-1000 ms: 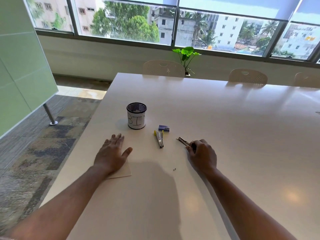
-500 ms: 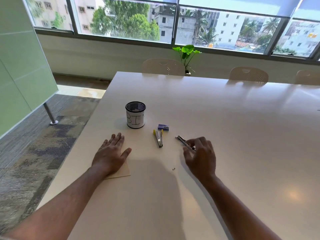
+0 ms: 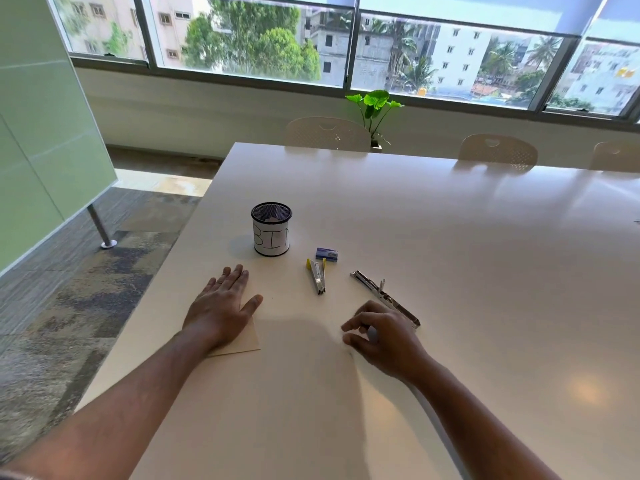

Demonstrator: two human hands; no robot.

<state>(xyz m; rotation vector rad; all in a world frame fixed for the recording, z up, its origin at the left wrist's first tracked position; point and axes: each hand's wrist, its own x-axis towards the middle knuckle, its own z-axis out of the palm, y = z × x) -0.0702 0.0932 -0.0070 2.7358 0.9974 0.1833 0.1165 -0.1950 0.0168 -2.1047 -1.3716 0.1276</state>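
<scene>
My left hand (image 3: pixel 221 306) lies flat, fingers straight, pressing on a cream sheet of paper (image 3: pixel 247 342) near the table's left edge. My right hand (image 3: pixel 381 339) hovers low over the table with bent fingers; thumb and forefinger sit a little apart and nothing shows between them. A long metal stapler part (image 3: pixel 384 297) lies free on the table just beyond that hand. A small yellow-and-silver stapler (image 3: pixel 318 278) lies between the hands, with a blue staple box (image 3: pixel 326 254) behind it.
A black mesh cup labelled BIN (image 3: pixel 271 230) stands behind my left hand. The white table (image 3: pixel 485 271) stretches far right and back. Chairs (image 3: pixel 327 133) and a green plant (image 3: pixel 374 105) line the far edge; the table's left edge drops to carpet.
My right hand let go of the metal stapler part and drew back toward me and left, over the spot where a tiny staple lay. The left hand stayed on the paper.
</scene>
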